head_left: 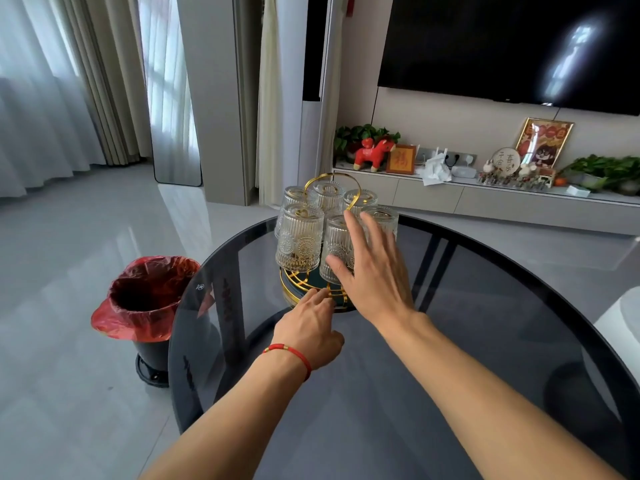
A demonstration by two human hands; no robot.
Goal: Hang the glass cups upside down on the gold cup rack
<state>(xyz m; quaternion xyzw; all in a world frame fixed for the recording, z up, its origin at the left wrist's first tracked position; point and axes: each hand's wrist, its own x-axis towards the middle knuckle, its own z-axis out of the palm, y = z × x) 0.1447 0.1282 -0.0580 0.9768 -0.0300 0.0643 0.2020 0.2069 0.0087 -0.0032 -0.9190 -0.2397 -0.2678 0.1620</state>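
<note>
6 ribbed glass cups (pixel 300 237) hang upside down on the gold cup rack (pixel 313 289), which stands near the far edge of a round, dark glass bench (pixel 450 341). The rack's looped gold handle (pixel 332 178) rises between the cups. The right hand (pixel 372 271) is spread, fingers released, its palm against the front right cup (pixel 337 251) without closing on it. The left hand (pixel 310 329), a red string bracelet (pixel 287 355) at the wrist, lies knuckles up on the bench with its fingertips at the rack's wire base; whether they grip the wire cannot be told. On the floor off the bench's left edge stands a bin (pixel 149 306) lined with a red bag. Beyond the far edge, a low cabinet (pixel 485 199) carries plants and ornaments under a wall-mounted screen (pixel 502 46).
</note>
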